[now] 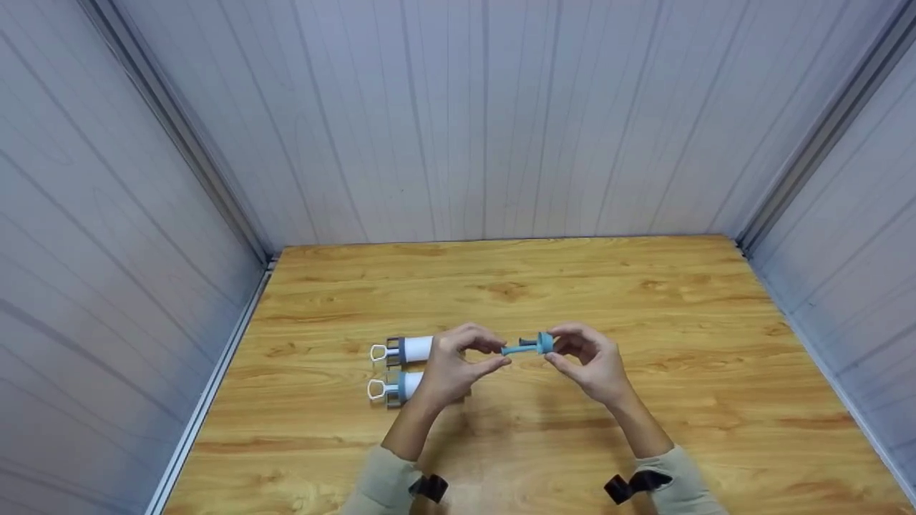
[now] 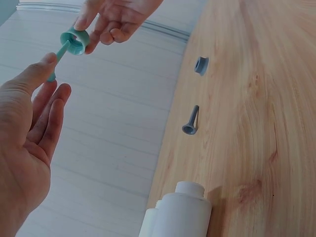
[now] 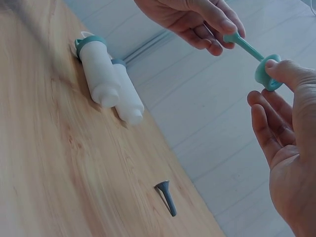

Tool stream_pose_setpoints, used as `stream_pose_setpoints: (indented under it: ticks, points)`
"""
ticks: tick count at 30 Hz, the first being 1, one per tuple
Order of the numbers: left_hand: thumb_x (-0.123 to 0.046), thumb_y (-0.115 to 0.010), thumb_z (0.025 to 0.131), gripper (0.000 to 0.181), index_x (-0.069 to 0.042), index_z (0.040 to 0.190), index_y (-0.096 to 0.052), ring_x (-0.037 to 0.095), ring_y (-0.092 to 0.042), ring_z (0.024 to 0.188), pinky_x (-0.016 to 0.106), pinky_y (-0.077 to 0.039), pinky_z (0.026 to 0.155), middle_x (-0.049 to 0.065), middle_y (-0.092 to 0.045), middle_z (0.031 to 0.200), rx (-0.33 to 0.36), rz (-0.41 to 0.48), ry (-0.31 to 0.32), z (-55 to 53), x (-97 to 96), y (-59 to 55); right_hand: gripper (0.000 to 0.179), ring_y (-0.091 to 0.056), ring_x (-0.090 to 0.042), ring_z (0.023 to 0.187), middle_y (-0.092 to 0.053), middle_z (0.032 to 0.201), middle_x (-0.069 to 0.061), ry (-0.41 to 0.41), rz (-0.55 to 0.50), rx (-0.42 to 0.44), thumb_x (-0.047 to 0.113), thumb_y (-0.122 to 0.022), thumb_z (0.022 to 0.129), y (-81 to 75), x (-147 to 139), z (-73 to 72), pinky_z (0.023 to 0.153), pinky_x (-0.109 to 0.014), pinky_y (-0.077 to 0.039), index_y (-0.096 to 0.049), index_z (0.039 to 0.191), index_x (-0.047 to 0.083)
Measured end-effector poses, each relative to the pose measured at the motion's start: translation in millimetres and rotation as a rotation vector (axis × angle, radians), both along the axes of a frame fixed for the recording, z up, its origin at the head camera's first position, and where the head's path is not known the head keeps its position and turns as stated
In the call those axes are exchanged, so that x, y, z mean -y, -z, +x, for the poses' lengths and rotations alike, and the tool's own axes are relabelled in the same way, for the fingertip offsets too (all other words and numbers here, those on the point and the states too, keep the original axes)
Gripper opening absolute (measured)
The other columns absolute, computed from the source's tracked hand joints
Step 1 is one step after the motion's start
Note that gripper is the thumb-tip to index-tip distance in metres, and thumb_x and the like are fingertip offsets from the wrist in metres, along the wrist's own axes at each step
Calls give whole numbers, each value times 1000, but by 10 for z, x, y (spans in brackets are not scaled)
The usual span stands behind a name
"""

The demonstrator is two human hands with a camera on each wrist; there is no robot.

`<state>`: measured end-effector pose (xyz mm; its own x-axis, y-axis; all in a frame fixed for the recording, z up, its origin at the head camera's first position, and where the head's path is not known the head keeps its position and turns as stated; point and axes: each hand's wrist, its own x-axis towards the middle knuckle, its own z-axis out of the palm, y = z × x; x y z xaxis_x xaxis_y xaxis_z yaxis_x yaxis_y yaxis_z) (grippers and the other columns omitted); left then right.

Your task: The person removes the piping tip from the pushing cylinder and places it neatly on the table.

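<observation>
My left hand (image 1: 452, 361) pinches a teal nozzle (image 3: 249, 48) by its wider end, between thumb and fingers. My right hand (image 1: 595, 366) holds a teal threaded ring cap (image 2: 75, 41) between thumb and fingertips. Both pieces are up above the table, with the nozzle's narrow end at the ring's opening; how far in it sits I cannot tell. Below them on the wood lies a dark grey nozzle (image 2: 191, 121) with a flared end, and beside it a grey ring cap (image 2: 201, 65).
Two white bottles (image 3: 101, 74) (image 3: 129, 94) lie on their sides at the left, with teal and grey collars and white loop handles; my left hand partly covers them in the head view. Pale panels (image 1: 458, 129) wall the wooden table (image 1: 501, 279) at the back and sides.
</observation>
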<state>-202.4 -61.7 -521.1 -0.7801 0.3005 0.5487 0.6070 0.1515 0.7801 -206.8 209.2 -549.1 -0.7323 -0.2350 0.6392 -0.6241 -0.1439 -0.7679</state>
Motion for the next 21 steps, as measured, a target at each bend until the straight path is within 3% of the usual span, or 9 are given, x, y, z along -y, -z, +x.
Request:
stream_pose_setpoints:
  ticks: [6, 14, 21]
  points:
    - [-10, -92, 94, 16, -4, 108, -85, 28, -81, 96, 34, -70, 90, 14, -84, 107, -23, -20, -2, -6, -25, -32, 40, -77, -3, 98, -80, 118, 8, 24, -2, -31, -35, -67, 84, 18, -154, -18, 85, -15, -64, -64, 122, -25]
    - [-8, -92, 93, 14, -4, 105, -85, 30, -81, 95, 34, -70, 88, 14, -85, 106, -62, -5, 26, -26, -136, -85, 39, -78, -4, 99, -81, 117, 5, 61, -8, -20, -36, -67, 85, 11, -400, -5, 81, -15, -64, -65, 122, -25]
    - [-11, -91, 95, 15, -5, 107, -85, 30, -81, 97, 34, -70, 89, 14, -85, 108, -38, -15, 33, -33, -232, -154, 41, -78, -4, 95, -82, 116, 6, 113, 31, -17, -37, -67, 82, 3, -614, 8, 82, -16, -65, -66, 121, -25]
